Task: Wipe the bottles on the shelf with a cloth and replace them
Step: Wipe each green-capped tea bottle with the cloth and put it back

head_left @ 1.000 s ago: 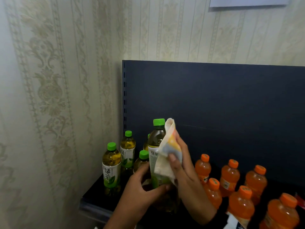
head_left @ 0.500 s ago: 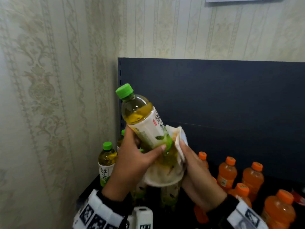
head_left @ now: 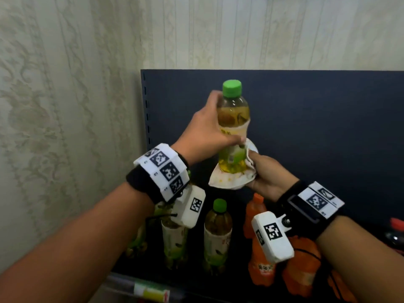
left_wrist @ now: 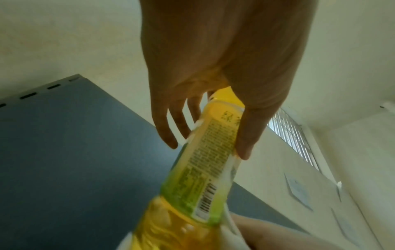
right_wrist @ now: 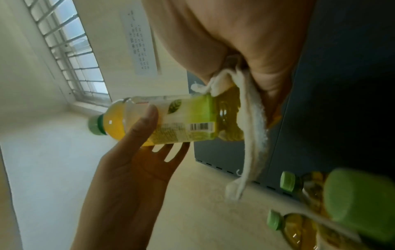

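Note:
A green-capped tea bottle (head_left: 233, 119) is held upright in the air above the dark shelf (head_left: 153, 272). My left hand (head_left: 205, 132) grips its label from the left, thumb in front; in the left wrist view that left hand (left_wrist: 213, 101) has thumb and fingers on either side of the bottle (left_wrist: 205, 165). My right hand (head_left: 269, 173) cups the bottle's base from below through a white cloth (head_left: 227, 182). In the right wrist view the cloth (right_wrist: 250, 128) covers the base of the bottle (right_wrist: 171, 123) and hangs loose.
More green tea bottles (head_left: 217, 232) stand on the shelf's left part, and orange drink bottles (head_left: 260, 254) stand to their right. The dark back panel (head_left: 317, 119) rises behind them. A patterned wall (head_left: 65, 106) closes the left side.
The bottle has gone from standing on the shelf, through a leftward tilt, to upright and higher. The cloth went from the bottle's shoulder to under its base.

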`<state>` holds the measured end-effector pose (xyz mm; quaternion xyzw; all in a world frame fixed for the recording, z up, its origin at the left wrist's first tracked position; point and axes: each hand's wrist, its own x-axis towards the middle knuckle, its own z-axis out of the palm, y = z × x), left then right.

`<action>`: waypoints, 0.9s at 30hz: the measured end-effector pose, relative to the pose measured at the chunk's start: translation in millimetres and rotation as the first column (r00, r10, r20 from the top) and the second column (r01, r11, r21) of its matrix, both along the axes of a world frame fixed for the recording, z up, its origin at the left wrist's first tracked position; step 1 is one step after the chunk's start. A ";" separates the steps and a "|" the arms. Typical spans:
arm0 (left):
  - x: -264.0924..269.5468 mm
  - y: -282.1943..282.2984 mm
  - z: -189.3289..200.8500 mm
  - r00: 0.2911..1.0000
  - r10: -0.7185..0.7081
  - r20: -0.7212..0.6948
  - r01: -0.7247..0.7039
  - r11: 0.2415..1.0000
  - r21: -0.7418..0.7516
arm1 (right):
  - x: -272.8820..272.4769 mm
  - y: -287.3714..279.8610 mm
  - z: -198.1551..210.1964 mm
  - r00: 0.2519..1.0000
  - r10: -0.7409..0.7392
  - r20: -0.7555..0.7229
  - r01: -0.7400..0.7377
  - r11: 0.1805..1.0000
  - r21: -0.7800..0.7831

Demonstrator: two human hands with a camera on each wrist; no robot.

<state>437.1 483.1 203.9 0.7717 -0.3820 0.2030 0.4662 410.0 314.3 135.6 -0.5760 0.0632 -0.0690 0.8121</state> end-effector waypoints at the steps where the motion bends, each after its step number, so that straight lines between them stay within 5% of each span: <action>1: 5.7 -0.9 3.7 0.999 0.027 0.019 -0.027 0.999 0.026 | 0.6 -5.6 -0.4 1.000 -0.009 0.004 0.009 0.999 -0.037; 7: 48.9 -16.3 12.0 0.995 0.102 -0.005 -0.094 0.932 0.350 | 0.4 -45.3 0.6 0.982 -0.145 0.121 0.179 0.924 -0.337; 13: 89.6 -37.7 -0.4 0.930 0.045 -0.364 0.138 0.876 0.462 | -1.9 -73.4 12.5 0.954 -0.126 0.270 0.294 0.552 -0.780; 17: 104.4 -55.1 -15.8 0.932 -0.067 -0.356 0.291 0.724 0.625 | -0.2 -82.5 12.9 0.951 -0.099 0.294 0.298 0.548 -0.782; 24: 118.8 -71.5 -40.0 0.873 -0.146 -0.466 0.480 0.433 0.763 | 6.4 -97.5 1.7 0.956 -0.114 0.270 0.275 0.666 -0.693; 27: 123.0 -73.2 -52.5 0.859 -0.140 -0.492 0.507 0.364 0.781 | 8.9 -100.8 -1.9 0.958 -0.118 0.263 0.274 0.658 -0.701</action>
